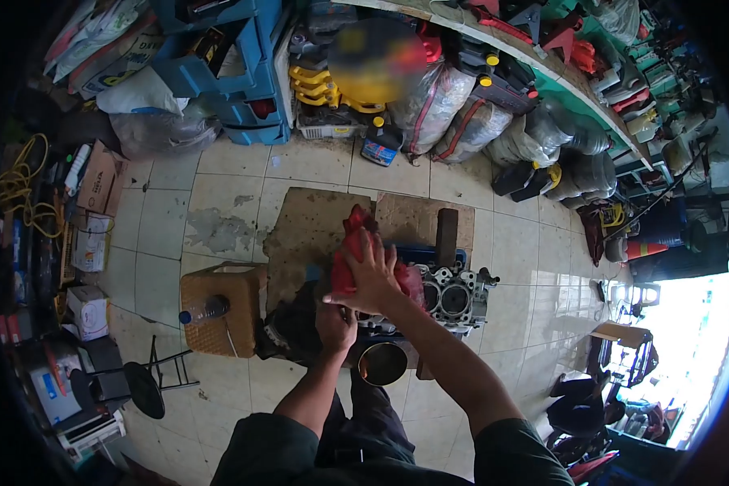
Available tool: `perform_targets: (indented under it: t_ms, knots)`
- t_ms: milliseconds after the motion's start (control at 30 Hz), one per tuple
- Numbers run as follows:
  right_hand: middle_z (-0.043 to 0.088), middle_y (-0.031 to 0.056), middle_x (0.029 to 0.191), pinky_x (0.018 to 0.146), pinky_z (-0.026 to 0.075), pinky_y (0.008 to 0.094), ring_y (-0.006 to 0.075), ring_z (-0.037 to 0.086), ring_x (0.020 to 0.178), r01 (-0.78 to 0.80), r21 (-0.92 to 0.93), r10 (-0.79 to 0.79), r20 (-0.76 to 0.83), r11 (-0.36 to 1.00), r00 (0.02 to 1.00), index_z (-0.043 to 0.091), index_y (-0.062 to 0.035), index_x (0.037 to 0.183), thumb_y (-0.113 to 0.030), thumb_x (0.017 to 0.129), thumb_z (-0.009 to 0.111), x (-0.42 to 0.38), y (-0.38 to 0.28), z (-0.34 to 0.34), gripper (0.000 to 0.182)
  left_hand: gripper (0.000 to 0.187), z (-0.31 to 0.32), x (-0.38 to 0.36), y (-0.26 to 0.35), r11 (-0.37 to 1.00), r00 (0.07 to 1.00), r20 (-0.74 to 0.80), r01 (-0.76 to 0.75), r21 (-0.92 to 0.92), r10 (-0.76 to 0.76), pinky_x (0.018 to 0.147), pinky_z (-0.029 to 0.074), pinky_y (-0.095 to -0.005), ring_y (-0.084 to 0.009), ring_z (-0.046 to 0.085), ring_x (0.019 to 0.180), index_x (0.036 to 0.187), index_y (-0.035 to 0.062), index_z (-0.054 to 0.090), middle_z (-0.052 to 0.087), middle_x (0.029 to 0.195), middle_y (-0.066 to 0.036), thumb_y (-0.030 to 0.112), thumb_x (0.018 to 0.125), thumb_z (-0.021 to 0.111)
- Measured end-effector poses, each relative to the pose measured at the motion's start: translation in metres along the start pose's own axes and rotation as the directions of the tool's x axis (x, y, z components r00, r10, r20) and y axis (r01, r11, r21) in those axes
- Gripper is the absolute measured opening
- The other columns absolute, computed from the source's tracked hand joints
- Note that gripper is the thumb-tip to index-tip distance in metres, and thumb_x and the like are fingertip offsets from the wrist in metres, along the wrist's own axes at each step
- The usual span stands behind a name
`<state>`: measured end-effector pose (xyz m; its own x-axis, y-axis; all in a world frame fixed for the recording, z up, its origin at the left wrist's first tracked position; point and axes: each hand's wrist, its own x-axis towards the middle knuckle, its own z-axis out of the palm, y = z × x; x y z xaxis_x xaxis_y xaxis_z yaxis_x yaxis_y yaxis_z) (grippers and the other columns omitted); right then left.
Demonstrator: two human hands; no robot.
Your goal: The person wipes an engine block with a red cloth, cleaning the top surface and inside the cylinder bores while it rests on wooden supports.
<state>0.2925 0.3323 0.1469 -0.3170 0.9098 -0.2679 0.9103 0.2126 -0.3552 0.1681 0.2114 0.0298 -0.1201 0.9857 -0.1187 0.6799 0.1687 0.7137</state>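
Observation:
My right hand (368,279) lies with its fingers spread over a red cloth (355,243), palm down. Close below it is my left hand (334,326), its fingers curled at the lower edge of the cloth; what they hold, if anything, is hidden. Under and right of the cloth sits a metal engine block (454,300) with round cylinder openings. A dark bar (446,236) rests at its upper side. Dark cloth or bag material (293,324) lies left of my left hand. A round tin (382,364) stands at the near side of the block.
Cardboard (304,223) lies on the tiled floor beyond my hands. A woven stool (211,324) with a bottle (206,309) stands at left. Blue drawers (255,73), an oil bottle (382,143) and filled sacks (437,101) line the back. An orange cone (646,250) is at right.

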Motion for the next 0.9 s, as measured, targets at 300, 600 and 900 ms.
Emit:
perform_targets:
  t_ms: [300, 600, 900]
  knots:
    - [0.044, 0.0203, 0.161, 0.104, 0.046, 0.0602, 0.0446, 0.052, 0.129, 0.047, -0.062, -0.064, -0.300, 0.997, 0.952, 0.064, -0.0256, 0.146, -0.061, 0.088, 0.075, 0.006, 0.016, 0.047, 0.069, 0.053, -0.007, 0.029, 0.020, 0.995, 0.996, -0.091, -0.007, -0.096, -0.002, 0.098, 0.055, -0.0542, -0.0496, 0.065, 0.118, 0.141, -0.0011, 0.059, 0.064, 0.133, -0.030, 0.026, 0.097, 0.073]
    - [0.052, 0.0166, 0.147, 0.102, 0.049, 0.0578, 0.0417, 0.051, 0.127, 0.135, -0.069, -0.150, -0.325, 0.988, 0.934, 0.071, -0.0245, 0.129, -0.051, 0.079, 0.084, 0.016, 0.029, 0.058, 0.058, 0.062, 0.006, 0.028, 0.000, 0.950, 0.978, 0.134, 0.188, -0.251, -0.158, 0.105, 0.052, -0.0539, -0.0511, 0.059, 0.129, 0.155, 0.0036, 0.048, 0.060, 0.143, -0.030, 0.024, 0.100, 0.070]
    - [0.058, 0.0155, 0.134, 0.095, 0.054, 0.0567, 0.0414, 0.058, 0.118, -0.083, -0.172, 0.004, -0.419, 0.982, 0.908, 0.072, -0.0258, 0.127, -0.042, 0.074, 0.089, -0.103, 0.147, -0.009, 0.058, 0.047, -0.001, 0.029, 0.015, 0.958, 0.989, 0.070, 0.141, -0.248, -0.127, 0.111, 0.048, -0.0521, -0.0489, 0.057, 0.131, 0.146, 0.0041, 0.060, 0.062, 0.143, -0.026, 0.033, 0.109, 0.062]
